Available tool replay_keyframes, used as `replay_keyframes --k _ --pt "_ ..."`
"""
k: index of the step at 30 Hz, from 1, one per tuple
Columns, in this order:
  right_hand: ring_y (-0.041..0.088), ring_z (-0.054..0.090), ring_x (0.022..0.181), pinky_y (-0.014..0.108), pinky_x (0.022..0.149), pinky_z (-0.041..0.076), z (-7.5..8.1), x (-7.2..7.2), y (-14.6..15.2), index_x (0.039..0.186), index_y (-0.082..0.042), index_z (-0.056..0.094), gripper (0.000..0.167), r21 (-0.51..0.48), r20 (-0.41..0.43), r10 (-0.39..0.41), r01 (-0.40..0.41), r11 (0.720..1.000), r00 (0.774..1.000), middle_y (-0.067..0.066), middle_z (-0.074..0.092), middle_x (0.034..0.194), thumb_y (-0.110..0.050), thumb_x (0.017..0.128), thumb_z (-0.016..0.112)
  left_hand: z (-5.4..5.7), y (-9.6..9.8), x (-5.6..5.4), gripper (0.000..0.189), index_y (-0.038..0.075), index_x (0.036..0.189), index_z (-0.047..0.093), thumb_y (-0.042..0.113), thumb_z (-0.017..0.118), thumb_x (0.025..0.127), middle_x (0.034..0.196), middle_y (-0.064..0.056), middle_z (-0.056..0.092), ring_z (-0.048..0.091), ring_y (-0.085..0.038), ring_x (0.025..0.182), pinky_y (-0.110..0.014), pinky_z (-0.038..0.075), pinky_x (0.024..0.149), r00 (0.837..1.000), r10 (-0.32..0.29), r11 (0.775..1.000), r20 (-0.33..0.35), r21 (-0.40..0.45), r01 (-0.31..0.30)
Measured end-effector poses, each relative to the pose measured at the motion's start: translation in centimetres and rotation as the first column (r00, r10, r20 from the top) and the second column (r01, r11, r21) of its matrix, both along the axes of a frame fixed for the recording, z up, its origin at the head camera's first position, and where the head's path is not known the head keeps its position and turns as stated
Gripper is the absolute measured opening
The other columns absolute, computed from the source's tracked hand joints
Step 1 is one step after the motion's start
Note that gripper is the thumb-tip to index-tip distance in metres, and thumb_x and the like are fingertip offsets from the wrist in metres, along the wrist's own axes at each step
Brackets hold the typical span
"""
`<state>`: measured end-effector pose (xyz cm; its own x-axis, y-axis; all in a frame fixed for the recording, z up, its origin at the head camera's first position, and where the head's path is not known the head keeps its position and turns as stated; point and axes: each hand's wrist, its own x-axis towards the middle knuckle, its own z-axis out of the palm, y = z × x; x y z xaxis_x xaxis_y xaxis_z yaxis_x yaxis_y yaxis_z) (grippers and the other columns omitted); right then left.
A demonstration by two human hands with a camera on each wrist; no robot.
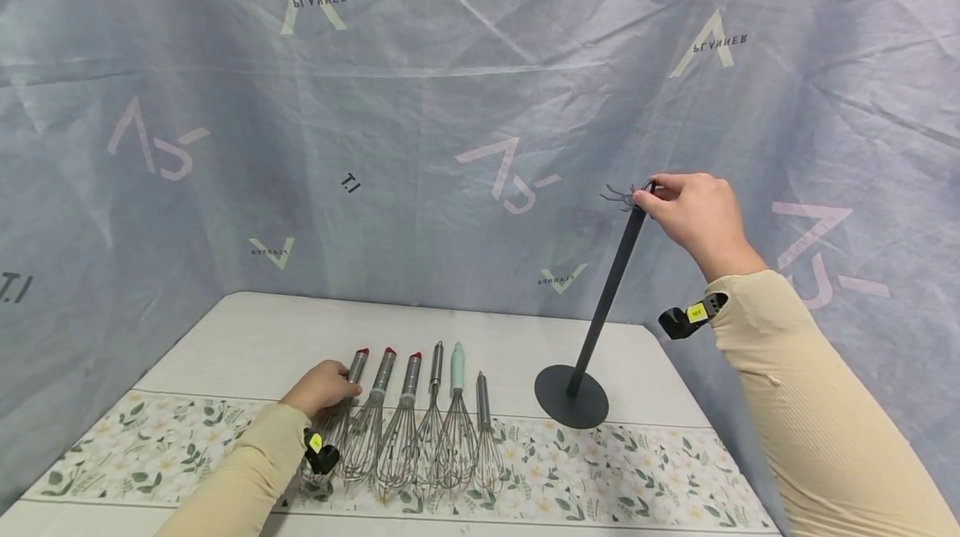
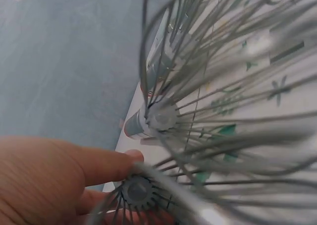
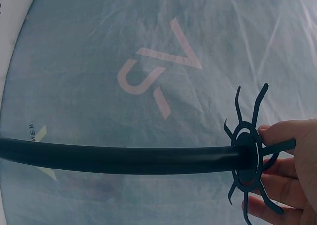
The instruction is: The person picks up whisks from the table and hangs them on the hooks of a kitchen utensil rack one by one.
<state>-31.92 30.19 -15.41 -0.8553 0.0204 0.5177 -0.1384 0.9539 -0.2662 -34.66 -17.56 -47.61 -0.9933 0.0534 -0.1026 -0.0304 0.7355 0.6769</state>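
My left hand (image 1: pixel 322 387) grips the leftmost whisk (image 1: pixel 358 365), which has a steel handle with a red end. In the left wrist view the thumb and fingers close around it near the hub (image 2: pixel 137 191), where its wires fan out. My right hand (image 1: pixel 701 212) pinches the top of a dark stand, at its ring of curved hooks (image 3: pixel 259 102). The stand's pole (image 1: pixel 609 295) leans to the right in the head view, above a round base (image 1: pixel 572 412). Whether the base is raised off the table, I cannot tell.
More whisks lie in a row right of the left hand, including red-tipped ones, a teal-handled whisk (image 1: pixel 457 366) and a small steel whisk (image 1: pixel 483 404). The white table (image 1: pixel 285 328) carries a floral runner (image 1: pixel 555 470). A grey printed curtain (image 1: pixel 420 120) hangs behind.
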Motion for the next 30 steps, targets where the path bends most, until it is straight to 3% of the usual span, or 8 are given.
replay_keyframes --k 7,20,30 --pt "0.045 0.058 0.112 0.055 0.083 0.048 0.09 0.04 0.00 0.140 -0.004 0.060 0.058 0.002 -0.006 0.000 0.000 1.000 1.000 0.023 0.070 0.117 -0.044 0.099 0.062 0.04 -0.03 0.08 0.049 -0.024 0.123 0.054 0.010 0.070 0.091 0.107 -0.030 0.064 0.067 -0.040 0.095 -0.053 0.056 0.081 1.000 0.012 0.997 0.015 0.072 -0.013" --pt "0.045 0.056 0.115 0.054 0.084 0.048 0.21 0.13 -0.17 0.141 -0.004 0.059 0.058 -0.002 0.018 -0.006 0.006 1.000 1.000 0.021 0.071 0.117 -0.043 0.098 0.063 0.18 -0.34 0.24 0.042 -0.021 0.116 0.058 0.010 0.071 0.091 0.099 -0.025 0.064 0.065 -0.032 0.085 -0.048 0.056 0.071 1.000 0.024 0.997 -0.002 0.074 -0.024" --pt "0.044 0.057 0.114 0.054 0.084 0.048 0.19 -0.03 -0.03 0.140 -0.004 0.060 0.057 0.019 0.010 -0.005 0.004 1.000 1.000 0.019 0.072 0.116 -0.043 0.098 0.062 0.66 -0.47 0.30 0.050 -0.020 0.125 0.053 0.011 0.070 0.091 0.104 -0.027 0.064 0.064 -0.030 0.079 -0.043 0.055 0.059 0.999 0.044 0.995 -0.013 0.088 -0.043"
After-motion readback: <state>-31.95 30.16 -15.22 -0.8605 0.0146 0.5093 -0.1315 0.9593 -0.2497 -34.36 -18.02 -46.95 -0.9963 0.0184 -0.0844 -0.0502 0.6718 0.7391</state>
